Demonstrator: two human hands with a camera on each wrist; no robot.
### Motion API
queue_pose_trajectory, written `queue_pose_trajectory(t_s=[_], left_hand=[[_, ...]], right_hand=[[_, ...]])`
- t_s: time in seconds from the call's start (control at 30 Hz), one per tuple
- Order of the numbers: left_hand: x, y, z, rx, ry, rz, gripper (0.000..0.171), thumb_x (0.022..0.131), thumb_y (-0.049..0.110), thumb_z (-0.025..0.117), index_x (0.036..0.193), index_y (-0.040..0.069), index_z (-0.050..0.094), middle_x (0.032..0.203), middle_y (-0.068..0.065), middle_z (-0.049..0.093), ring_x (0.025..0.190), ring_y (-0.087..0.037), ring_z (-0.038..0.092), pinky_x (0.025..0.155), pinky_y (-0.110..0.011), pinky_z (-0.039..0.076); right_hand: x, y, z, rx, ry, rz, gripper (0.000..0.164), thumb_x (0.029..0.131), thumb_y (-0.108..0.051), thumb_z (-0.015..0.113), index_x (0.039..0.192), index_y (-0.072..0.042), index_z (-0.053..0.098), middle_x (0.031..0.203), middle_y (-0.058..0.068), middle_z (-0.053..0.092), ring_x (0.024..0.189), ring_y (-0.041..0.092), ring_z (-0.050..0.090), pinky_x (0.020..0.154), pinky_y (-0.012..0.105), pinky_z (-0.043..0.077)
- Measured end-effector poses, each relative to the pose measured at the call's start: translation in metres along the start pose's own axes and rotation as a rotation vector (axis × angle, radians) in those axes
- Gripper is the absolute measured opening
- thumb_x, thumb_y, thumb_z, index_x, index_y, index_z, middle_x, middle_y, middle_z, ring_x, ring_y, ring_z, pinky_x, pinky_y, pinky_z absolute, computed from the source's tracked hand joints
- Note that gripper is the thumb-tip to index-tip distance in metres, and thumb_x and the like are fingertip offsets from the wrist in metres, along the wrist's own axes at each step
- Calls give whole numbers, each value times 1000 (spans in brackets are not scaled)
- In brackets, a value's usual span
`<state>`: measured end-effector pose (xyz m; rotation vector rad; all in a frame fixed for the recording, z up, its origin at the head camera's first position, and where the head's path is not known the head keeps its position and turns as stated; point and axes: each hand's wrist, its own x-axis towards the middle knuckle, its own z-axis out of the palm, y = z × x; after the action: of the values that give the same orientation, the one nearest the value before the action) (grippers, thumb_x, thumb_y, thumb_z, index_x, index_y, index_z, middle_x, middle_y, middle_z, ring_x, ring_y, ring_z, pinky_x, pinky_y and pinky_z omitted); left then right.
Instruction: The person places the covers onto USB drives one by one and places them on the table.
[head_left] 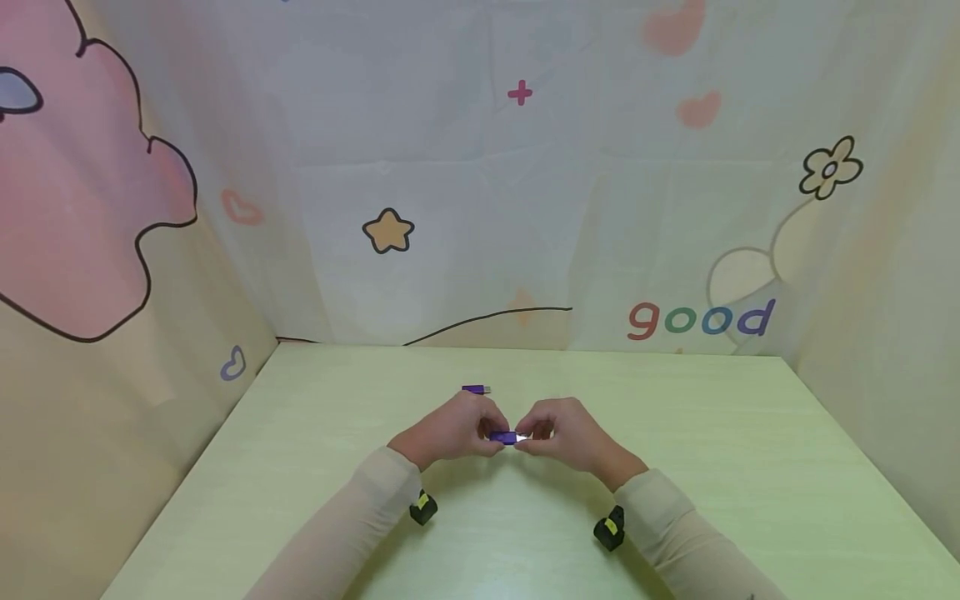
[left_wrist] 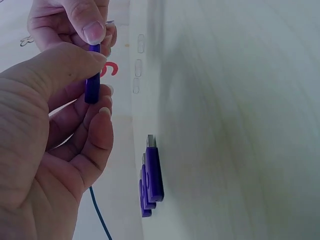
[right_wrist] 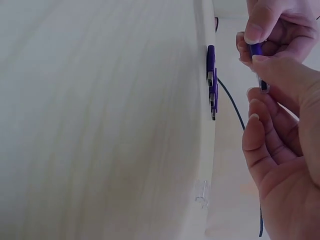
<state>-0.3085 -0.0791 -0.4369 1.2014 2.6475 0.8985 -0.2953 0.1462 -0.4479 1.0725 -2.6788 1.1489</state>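
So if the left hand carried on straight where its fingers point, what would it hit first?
Most likely the right hand, facing it at the other end of the purple USB stick; exact depth is hard to judge.

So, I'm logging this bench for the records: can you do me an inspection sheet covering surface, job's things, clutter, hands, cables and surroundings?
Surface: pale table with faint wood grain.
Job's things: held purple USB stick; three more purple USB sticks lying on the table, metal connectors bare; small clear pieces also there.
Clutter: nothing seen.
Hands: left hand pinches the held stick's purple body; right hand pinches near its connector end.
Cables: nothing seen.
Surroundings: creased backdrop with a printed star, hearts and "good".
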Motion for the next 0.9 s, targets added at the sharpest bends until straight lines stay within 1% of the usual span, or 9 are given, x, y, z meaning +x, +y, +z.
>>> queue_pose_trajectory(t_s=[0.07,0.17,0.3,0.43,0.57,0.8,0.9], left_hand=[[1,-1,2,-2,-1,-17,13,78,14,76,91,15,74,84,10,64,71,1,61,67,-14,51],[2,-2,4,15,0,-22,13,78,13,76,91,15,74,83,9,63,72,1,60,67,-13,50],[5,-4,8,63,1,-7,10,79,12,75,88,15,75,80,9,61,72,0,56,65,-13,49],[9,-5,12,103,-6,3,7,79,11,74,83,16,75,76,11,61,70,-1,52,63,-14,47],[12,-4,14,145,-14,1,6,79,11,74,81,16,76,73,12,61,68,-1,51,62,-13,46],[15,-1,16,200,-55,-42,4,80,13,74,82,17,75,73,12,61,68,-1,51,64,-13,45],[16,-1,17,231,-67,-45,4,80,14,75,82,18,75,72,12,60,68,-1,50,63,-14,45]], right_hand=[[0,1,1,-2,-4,14,12,77,-23,78,89,-21,74,80,-13,67,67,5,60,61,24,52],[2,2,3,-30,-10,24,12,77,-22,78,88,-21,74,79,-13,67,67,4,59,60,22,51],[4,3,6,-110,-21,15,10,76,-20,78,86,-19,75,78,-12,67,67,3,57,61,20,50],[6,3,7,-178,-42,3,8,77,-17,78,84,-17,75,78,-10,67,68,5,58,63,20,49],[7,2,8,-219,-55,8,7,77,-17,77,83,-16,74,79,-8,68,69,8,59,65,20,48],[8,0,8,-232,-68,23,8,75,-15,78,82,-15,74,77,-7,67,68,10,57,62,20,46],[8,0,9,-228,-75,39,8,75,-14,79,81,-15,74,77,-7,67,67,11,57,61,20,45]])
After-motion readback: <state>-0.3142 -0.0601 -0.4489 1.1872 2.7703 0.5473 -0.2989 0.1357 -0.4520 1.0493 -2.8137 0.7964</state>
